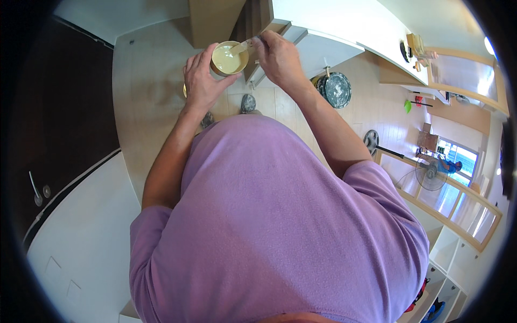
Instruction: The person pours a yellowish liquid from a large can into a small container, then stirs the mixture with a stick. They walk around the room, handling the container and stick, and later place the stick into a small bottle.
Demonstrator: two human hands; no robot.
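Observation:
My left hand (200,81) grips a small round tub (228,58) filled with pale cream paste, holding it up in front of my chest. My right hand (277,56) holds a thin tool (242,46) by its handle, its flat tip dipped into the paste at the tub's right side. Both forearms rise from my purple shirt (269,226), which fills the lower half of the view.
A white cabinet panel (328,46) stands just beyond my right hand. A round dark pan (336,89) lies on the wooden floor (145,91). A dark door (59,118) is at left. A standing fan (431,172) and shelves are at right.

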